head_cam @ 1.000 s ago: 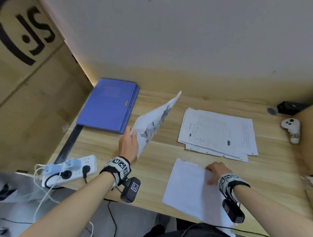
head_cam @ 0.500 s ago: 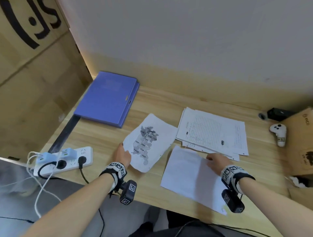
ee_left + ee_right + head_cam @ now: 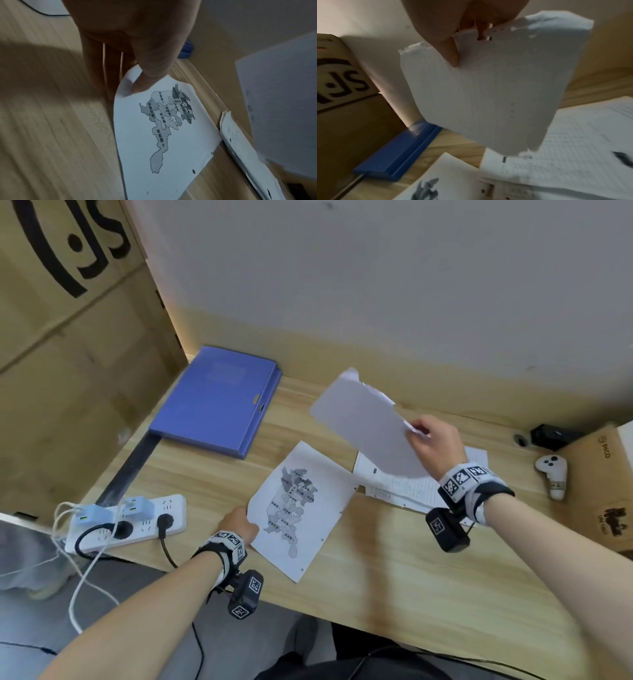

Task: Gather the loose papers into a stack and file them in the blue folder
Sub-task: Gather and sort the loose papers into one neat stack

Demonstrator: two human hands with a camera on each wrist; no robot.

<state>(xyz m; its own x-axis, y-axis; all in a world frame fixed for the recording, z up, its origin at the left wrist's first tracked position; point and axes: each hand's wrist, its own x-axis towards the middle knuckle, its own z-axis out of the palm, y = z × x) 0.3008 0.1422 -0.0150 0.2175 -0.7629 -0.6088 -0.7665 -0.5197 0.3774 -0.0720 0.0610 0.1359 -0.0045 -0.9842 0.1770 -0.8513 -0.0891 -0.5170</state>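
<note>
A closed blue folder [image 3: 219, 400] [image 3: 399, 152] lies at the back left of the desk. A sheet printed with a grey map [image 3: 298, 508] [image 3: 164, 135] [image 3: 428, 189] lies flat in the middle; my left hand [image 3: 239, 523] [image 3: 137, 75] pinches its near-left corner between thumb and fingers. My right hand [image 3: 433, 445] [image 3: 453, 44] pinches the torn edge of a blank white sheet [image 3: 363, 428] [image 3: 496, 88] and holds it in the air. Under it lies a pile of lined papers [image 3: 404, 487] [image 3: 243, 148] [image 3: 583, 142].
A white power strip [image 3: 126, 523] with plugs and cables sits at the desk's left front edge. A white controller [image 3: 553, 474] and a black device [image 3: 551, 434] lie at the back right, beside a cardboard box [image 3: 606, 487]. Cardboard panels wall the left side.
My right hand has lifted the blank sheet off the desk's front and carried it up over the lined pile. The map sheet, held up a second ago, now lies flat.
</note>
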